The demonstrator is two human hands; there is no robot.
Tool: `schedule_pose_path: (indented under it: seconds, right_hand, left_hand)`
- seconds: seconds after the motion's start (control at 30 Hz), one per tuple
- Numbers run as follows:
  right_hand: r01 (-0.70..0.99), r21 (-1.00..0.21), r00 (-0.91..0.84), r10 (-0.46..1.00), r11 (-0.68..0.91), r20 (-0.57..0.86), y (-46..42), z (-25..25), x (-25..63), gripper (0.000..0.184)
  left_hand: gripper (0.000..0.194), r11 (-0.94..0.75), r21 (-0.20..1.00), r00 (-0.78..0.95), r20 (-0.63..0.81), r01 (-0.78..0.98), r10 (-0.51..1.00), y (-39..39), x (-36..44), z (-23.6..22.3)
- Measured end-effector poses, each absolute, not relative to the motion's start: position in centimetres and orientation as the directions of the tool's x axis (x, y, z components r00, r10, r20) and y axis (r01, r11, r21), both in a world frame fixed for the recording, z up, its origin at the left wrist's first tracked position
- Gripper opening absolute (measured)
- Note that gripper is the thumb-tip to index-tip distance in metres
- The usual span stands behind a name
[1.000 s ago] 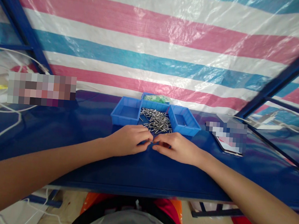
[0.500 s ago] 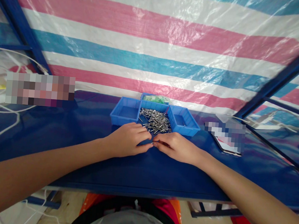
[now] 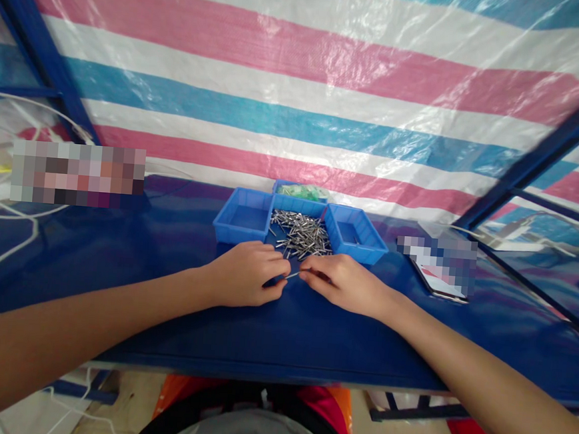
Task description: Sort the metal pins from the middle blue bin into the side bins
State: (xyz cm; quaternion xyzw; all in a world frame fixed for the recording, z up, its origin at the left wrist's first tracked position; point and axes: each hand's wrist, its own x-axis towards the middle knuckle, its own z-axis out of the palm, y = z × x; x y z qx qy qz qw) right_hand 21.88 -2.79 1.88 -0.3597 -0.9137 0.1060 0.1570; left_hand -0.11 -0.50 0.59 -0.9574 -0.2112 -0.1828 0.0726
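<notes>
My left hand (image 3: 247, 275) and my right hand (image 3: 342, 283) rest on the blue table (image 3: 163, 287), fingertips facing each other. Between them runs a thin metal pin (image 3: 293, 275), pinched at its two ends by the curled fingers of both hands. Just beyond the hands lies a loose pile of metal pins (image 3: 302, 235). An empty blue bin (image 3: 245, 222) sits left of the pile, another blue bin (image 3: 355, 238) sits right of it, and a third bin holding green parts (image 3: 301, 191) stands behind.
A phone (image 3: 438, 275) lies on the table to the right. White cables (image 3: 3, 221) trail over the table's left end. A striped tarp (image 3: 299, 91) hangs behind, framed by blue metal posts. The table's near edge runs just below my forearms.
My hands have drawn slightly apart, so a short length of metal pin now shows between the fingertips. The right hand shifted a little to the right.
</notes>
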Motion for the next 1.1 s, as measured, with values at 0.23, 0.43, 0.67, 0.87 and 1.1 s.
schedule_pose_path:
  seconds: [0.23, 0.43, 0.67, 0.87, 1.1]
  right_hand:
    - [0.598, -0.281, -0.731, 0.654, 0.751, 0.192, -2.76, 1.56, 21.96, 0.014]
    - [0.597, -0.227, -0.750, 0.636, 0.770, 0.183, -2.98, 1.37, 21.86, 0.016]
    - [0.598, -0.211, -0.753, 0.632, 0.773, 0.183, -3.08, 1.41, 21.65, 0.015]
    - [0.601, -0.220, -0.742, 0.638, 0.769, 0.203, -3.04, 1.52, 21.62, 0.016]
    - [0.584, -0.318, -0.704, 0.661, 0.747, 0.258, -3.04, 1.83, 21.70, 0.018]
  left_hand:
    - [0.018, -0.902, -0.072, 0.823, 0.445, 0.427, 0.354, -0.39, -0.09, 0.59]
    - [0.025, -0.923, -0.152, 0.841, 0.485, 0.352, 0.240, -0.43, -0.03, 0.41]
    - [0.027, -0.927, -0.190, 0.842, 0.505, 0.323, 0.190, -0.64, 0.02, 0.56]
    - [0.023, -0.914, -0.169, 0.811, 0.540, 0.368, 0.227, -0.44, -0.13, 0.52]
    - [0.015, -0.888, -0.044, 0.804, 0.447, 0.458, 0.392, 0.09, -0.07, 0.16]
